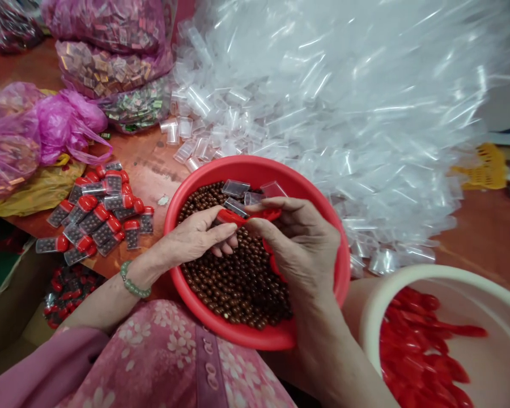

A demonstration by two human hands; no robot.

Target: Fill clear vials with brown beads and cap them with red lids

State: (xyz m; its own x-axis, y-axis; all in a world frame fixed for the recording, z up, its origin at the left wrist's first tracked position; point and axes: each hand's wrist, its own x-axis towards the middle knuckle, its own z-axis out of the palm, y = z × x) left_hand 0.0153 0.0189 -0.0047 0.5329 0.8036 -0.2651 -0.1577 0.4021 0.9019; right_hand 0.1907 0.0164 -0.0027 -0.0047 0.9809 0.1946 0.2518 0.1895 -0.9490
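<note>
Over a red basin [238, 335] of small brown balls [238, 289], both hands work close together. My left hand [204, 233] is closed, thumb and forefinger pinching a red plastic piece [233, 217], apparently a cap. Just right of it, my right hand [308, 243] grips another glossy red piece [271, 214] between thumb and fingers. More red shows under that palm, partly hidden. Whether the two red pieces touch is unclear. Several clear plastic tubes [236, 188] lie on the balls behind my fingers.
A large heap of clear tubes [344, 113] covers the back. Red-capped tubes of dark balls [96, 221] lie at left, above a box [8, 311] containing more. A cream bucket [408, 275] with red plastic pieces [425, 351] stands at right; pink bags [110, 28] sit back left.
</note>
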